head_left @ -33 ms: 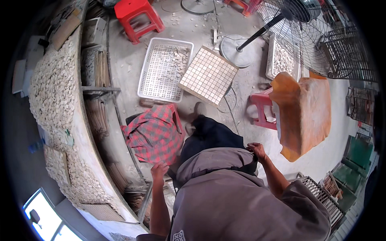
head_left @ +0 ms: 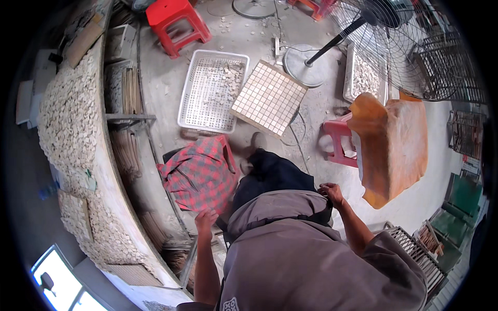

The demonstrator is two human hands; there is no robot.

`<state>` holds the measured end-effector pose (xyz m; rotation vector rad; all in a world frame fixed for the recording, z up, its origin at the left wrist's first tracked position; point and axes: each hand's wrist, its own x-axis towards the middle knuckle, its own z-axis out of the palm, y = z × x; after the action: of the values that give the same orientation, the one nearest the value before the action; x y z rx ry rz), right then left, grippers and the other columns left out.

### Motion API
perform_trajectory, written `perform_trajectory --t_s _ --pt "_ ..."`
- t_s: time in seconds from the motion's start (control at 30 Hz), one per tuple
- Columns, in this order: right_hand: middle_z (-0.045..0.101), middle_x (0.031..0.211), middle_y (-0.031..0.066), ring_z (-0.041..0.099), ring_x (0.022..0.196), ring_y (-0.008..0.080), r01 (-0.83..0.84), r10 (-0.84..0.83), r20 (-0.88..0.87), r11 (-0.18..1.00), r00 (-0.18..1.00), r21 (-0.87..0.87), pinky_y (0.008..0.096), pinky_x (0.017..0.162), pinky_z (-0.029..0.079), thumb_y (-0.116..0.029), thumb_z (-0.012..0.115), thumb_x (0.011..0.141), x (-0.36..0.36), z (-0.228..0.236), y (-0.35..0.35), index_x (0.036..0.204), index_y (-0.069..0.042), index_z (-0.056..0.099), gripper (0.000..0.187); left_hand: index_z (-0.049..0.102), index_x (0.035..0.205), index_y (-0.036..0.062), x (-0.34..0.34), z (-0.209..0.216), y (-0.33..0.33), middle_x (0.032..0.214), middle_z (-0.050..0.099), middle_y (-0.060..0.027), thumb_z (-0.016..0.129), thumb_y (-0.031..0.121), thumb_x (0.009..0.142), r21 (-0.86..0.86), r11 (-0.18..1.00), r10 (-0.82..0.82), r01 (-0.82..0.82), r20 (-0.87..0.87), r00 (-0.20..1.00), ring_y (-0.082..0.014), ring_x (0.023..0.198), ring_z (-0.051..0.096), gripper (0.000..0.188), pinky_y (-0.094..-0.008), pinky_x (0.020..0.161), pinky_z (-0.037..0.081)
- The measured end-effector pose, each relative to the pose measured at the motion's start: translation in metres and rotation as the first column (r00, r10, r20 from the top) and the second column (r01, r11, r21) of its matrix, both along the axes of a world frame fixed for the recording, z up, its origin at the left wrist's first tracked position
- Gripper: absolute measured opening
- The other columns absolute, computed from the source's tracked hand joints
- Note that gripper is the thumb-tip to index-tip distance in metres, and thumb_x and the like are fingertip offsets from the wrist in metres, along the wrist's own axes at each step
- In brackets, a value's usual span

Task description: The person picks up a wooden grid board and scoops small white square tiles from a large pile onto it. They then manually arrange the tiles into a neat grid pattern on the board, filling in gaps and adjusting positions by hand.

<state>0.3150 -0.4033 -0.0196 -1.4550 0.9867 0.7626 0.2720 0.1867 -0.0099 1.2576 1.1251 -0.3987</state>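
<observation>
My left hand (head_left: 206, 220) hangs beside the near edge of a red-and-grey checked cloth (head_left: 199, 173), fingers loosely bent and apart, nothing visible in them. The cloth drapes over a red stool. On the other side, my right hand (head_left: 332, 194) is at the hem of my grey-brown shirt (head_left: 295, 254), next to my dark trousers (head_left: 275, 173); its fingers are slightly spread and it holds nothing that I can see. Ahead of my feet, a square board (head_left: 270, 97) carries a grid of pale tiles. It overlaps the edge of a white perforated basket (head_left: 188, 93) containing loose tile pieces.
Along the left runs a long bench (head_left: 109, 171) heaped with small stone pieces (head_left: 70, 119). An orange-brown sheet (head_left: 394, 150) hangs beside a pink-red stool (head_left: 340, 142) on the right. A standing fan (head_left: 340, 41) and a red stool (head_left: 174, 26) stand farther off. A cable crosses the floor.
</observation>
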Motion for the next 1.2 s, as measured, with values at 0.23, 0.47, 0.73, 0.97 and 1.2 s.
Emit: perform_trajectory --t_s 0.23,0.47,0.73,0.97,1.2 --pt "0.076 0.106 0.0188 0.077 0.091 0.0275 0.083 -0.087 0.114 0.996 0.990 0.041 0.0384 0.080 0.063 -0.024 0.065 0.102 0.083 -0.008 -0.010 0.127 0.007 0.065 0.040 0.066 0.128 -0.0036 0.083 0.019 0.005 0.113 0.075 -0.0140 0.061 0.013 0.104 0.022 0.986 -0.164 0.162 0.075 0.984 -0.0229 0.094 0.076 0.030 -0.0336 0.082 0.062" --pt "0.076 0.100 0.0143 0.077 0.085 0.0231 0.171 -0.178 0.128 0.983 0.976 0.061 0.0346 0.074 0.063 -0.023 0.066 0.102 0.106 -0.013 -0.024 0.119 0.005 0.069 0.032 0.061 0.133 -0.0060 0.145 0.057 -0.036 0.116 0.070 -0.0152 0.056 0.009 0.105 0.063 0.984 -0.163 0.164 -0.026 0.986 -0.0254 0.100 0.075 0.032 -0.0383 0.091 0.063" --pt "0.076 0.099 0.0147 0.077 0.084 0.0234 0.185 -0.190 0.077 0.980 0.979 0.073 0.0341 0.074 0.063 -0.022 0.067 0.102 0.104 -0.017 -0.023 0.117 0.003 0.070 0.029 0.069 0.114 -0.0003 0.138 0.062 -0.044 0.099 0.072 -0.0059 0.057 0.012 0.104 0.069 0.984 -0.158 0.163 -0.070 0.985 -0.0131 0.084 0.069 0.020 -0.0265 0.076 0.057" --pt "0.075 0.106 0.0150 0.076 0.092 0.0243 0.150 -0.152 0.039 0.987 0.988 0.053 0.0370 0.082 0.063 -0.024 0.063 0.103 0.105 -0.022 -0.034 0.124 0.004 0.067 0.035 0.069 0.116 -0.0018 0.150 0.066 -0.046 0.101 0.073 -0.0087 0.056 0.010 0.104 0.073 0.972 -0.223 0.225 -0.025 0.974 -0.0163 0.086 0.072 0.021 -0.0294 0.078 0.060" --pt "0.076 0.102 0.0140 0.076 0.086 0.0230 0.134 -0.142 0.096 0.987 0.985 0.088 0.0359 0.076 0.063 -0.024 0.065 0.102 0.112 -0.023 -0.032 0.119 0.003 0.070 0.032 0.066 0.129 -0.0063 0.146 0.068 -0.046 0.110 0.076 -0.0139 0.055 0.004 0.103 0.126 0.980 -0.154 0.156 -0.031 0.988 -0.0197 0.092 0.075 0.030 -0.0293 0.083 0.062"
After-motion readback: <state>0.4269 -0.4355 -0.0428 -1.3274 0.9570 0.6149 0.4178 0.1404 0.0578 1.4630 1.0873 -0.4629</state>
